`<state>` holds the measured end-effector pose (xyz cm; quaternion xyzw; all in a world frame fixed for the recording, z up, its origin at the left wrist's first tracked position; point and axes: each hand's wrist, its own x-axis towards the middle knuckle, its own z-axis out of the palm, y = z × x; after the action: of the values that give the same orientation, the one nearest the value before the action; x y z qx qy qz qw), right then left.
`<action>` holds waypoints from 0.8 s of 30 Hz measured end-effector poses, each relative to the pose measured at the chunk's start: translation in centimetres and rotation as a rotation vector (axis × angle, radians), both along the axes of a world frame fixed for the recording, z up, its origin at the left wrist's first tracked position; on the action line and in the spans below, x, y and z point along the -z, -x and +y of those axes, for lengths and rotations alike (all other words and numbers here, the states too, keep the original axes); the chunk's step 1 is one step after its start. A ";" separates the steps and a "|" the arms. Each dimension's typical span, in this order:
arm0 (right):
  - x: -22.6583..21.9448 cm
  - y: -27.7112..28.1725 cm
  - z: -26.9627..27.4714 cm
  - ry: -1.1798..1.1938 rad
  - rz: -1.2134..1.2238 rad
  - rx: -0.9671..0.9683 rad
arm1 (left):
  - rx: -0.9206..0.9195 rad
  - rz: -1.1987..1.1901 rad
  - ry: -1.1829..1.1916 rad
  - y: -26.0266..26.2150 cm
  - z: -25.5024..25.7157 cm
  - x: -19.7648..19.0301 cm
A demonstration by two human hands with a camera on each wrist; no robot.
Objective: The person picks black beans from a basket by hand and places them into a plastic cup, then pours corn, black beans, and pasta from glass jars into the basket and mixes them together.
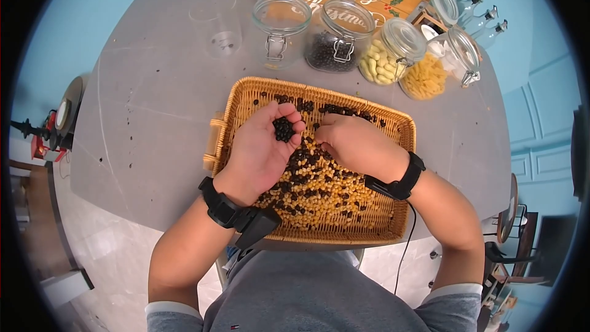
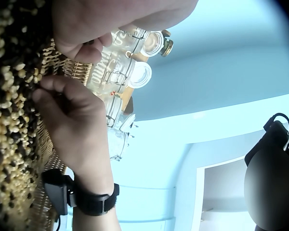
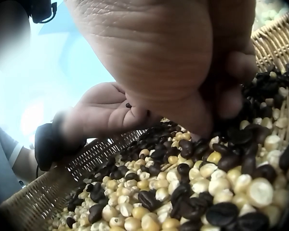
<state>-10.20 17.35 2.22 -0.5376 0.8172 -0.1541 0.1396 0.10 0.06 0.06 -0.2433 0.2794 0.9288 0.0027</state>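
My left hand (image 1: 261, 147) is cupped palm up over the wicker basket (image 1: 230, 101), its fingers curled round a small heap of shiny dark beans (image 1: 283, 129). Beside it my right hand (image 1: 362, 144) reaches down into the basket with bent fingers. In the left wrist view the right hand (image 2: 74, 122) has thumb and forefinger close together at the surface of the mix. I cannot tell whether a bean is between them. Below lie yellow corn kernels (image 3: 209, 187) mixed with dark beans (image 3: 221, 214), some creased like coffee beans. More dark beans (image 1: 353, 112) line the far side.
Behind the basket stand clip-top glass jars: one see-through jar (image 1: 279, 31), one of dark beans (image 1: 332, 52), one of peanuts (image 1: 380, 67), one of pasta (image 1: 424, 77). A clear cup (image 1: 224, 40) stands left of them on the grey table (image 1: 153, 86). Several glass bottles (image 1: 482, 21) stand far right.
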 end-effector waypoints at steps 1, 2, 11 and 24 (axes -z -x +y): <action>0.0 0.0 0.0 0.011 -0.006 -0.014 | 0.004 0.003 0.006 0.0 0.0 -0.1; 0.0 0.1 0.0 0.021 -0.010 -0.028 | 0.007 0.004 0.006 0.1 0.1 -0.1; -0.2 -0.1 -0.1 0.005 -0.057 -0.015 | 0.002 -0.018 0.025 0.1 0.2 -0.1; -4.7 0.1 -1.1 0.252 -0.691 0.191 | 0.180 0.004 -0.054 0.1 0.4 -0.3</action>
<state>-10.34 16.29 6.89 -0.3885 0.7429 -0.4380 0.3246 -0.04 0.47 0.40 -0.2151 0.2749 0.9326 0.0921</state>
